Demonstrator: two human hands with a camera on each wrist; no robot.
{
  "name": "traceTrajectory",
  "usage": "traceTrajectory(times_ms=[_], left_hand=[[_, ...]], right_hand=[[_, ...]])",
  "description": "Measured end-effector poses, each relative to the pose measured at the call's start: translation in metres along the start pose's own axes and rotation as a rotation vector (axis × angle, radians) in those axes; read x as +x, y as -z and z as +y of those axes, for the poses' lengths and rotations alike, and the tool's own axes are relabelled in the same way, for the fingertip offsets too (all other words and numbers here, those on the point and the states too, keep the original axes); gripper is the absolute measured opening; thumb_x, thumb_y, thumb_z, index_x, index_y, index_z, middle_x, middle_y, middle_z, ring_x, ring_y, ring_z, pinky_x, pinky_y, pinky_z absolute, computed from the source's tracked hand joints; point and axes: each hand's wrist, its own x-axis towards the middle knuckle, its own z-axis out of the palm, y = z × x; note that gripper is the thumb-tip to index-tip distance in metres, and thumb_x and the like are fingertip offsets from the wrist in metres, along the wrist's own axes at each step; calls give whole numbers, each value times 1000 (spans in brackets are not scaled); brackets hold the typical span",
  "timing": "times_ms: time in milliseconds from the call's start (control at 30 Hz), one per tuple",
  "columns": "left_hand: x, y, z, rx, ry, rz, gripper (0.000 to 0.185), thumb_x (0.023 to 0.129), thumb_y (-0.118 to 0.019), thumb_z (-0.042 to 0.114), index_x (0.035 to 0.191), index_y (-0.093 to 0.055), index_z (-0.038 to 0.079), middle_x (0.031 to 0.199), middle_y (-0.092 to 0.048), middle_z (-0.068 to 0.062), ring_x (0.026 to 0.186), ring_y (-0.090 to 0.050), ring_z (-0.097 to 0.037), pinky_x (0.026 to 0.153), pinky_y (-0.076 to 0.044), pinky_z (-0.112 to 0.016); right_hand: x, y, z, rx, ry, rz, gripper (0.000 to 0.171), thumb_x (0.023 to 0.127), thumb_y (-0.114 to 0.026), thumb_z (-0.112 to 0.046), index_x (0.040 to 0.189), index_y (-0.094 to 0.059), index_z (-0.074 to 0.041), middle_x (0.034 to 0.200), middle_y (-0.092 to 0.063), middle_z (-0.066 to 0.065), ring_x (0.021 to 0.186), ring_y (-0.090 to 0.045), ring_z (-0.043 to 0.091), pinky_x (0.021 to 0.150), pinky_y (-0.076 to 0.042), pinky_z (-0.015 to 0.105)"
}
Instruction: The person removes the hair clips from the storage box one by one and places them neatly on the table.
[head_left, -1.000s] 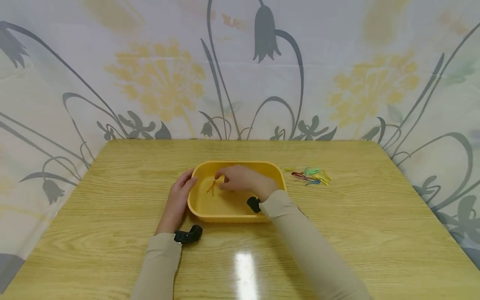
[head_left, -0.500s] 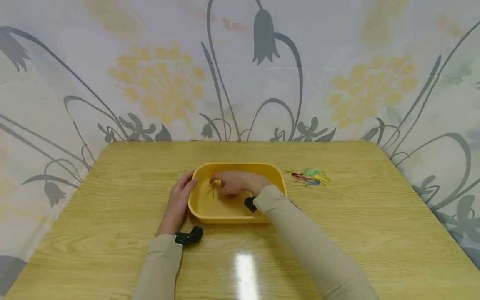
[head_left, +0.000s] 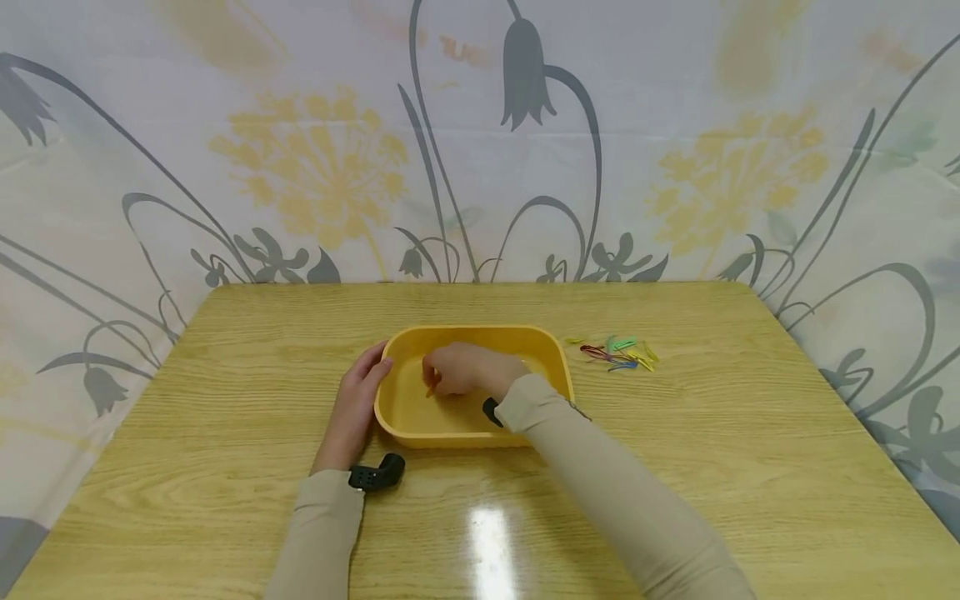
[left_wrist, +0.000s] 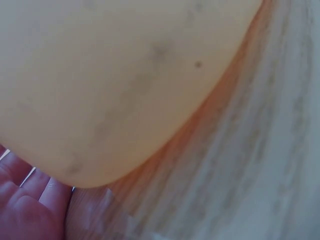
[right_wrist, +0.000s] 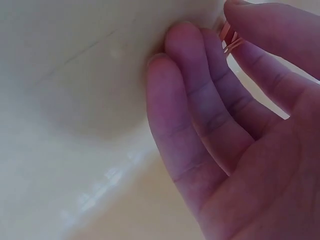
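Observation:
A yellow plastic tub [head_left: 465, 440] sits in the middle of the table. My left hand [head_left: 362, 400] holds its left end, thumb on the rim and fingers along the outer wall. The left wrist view shows those fingers [left_wrist: 35, 195] against the tub's pale outer side. Down inside the tub is my right hand [head_left: 465, 369], which pinches an orange rubber band [head_left: 431, 391] between thumb and index finger. Thin orange loops of the rubber band [right_wrist: 231, 42] show between those fingers in the right wrist view. The other fingertips rest close to the tub's floor.
To the right of the tub lies a loose pile of coloured rubber bands [head_left: 618, 354], red, green, yellow and blue. A wood-grain table [head_left: 225, 400] carries everything. Behind it hangs a flower-patterned cloth [head_left: 480, 167].
My right hand moves slightly left and down in the tub, then its fingers close on the orange rubber band lying there. The left hand keeps its hold on the tub.

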Motion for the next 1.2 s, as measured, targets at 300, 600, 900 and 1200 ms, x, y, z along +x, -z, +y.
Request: traceTrajectory(times_ms=[300,600,900,1200], left_hand=[[1,2,4,-13,-10,-1,45,96,-46,36,138,-42,19,142,-39,1,126,-41,-15,106,-33,-35],[3,-2,2,-27,-11,-5,44,96,-45,35,137,-43,19,141,-40,2,124,-42,-14,104,-34,-34],[0,0,0,-31,-14,9,43,96,-47,34,136,-44,18,139,-42,1,122,-43,-14,103,-34,-32],[0,0,0,-10,-2,8,46,95,-46,37,137,-42,19,142,-39,2,125,-41,-13,105,-33,-33]], right_hand=[[-4,4,2,-47,-19,46,7,89,-60,-23,91,-64,-17,79,-59,-5,73,-51,13,68,-41,22],[-11,11,3,-25,-24,62,11,91,-58,-20,89,-68,-15,63,-63,-3,56,-57,9,63,-46,21],[-26,16,3,142,-13,80,9,88,-63,-21,90,-61,-12,68,-65,0,56,-62,13,54,-50,22],[-38,20,5,180,-23,83,12,88,-63,-24,87,-58,-14,62,-63,-1,52,-59,12,52,-50,23]])
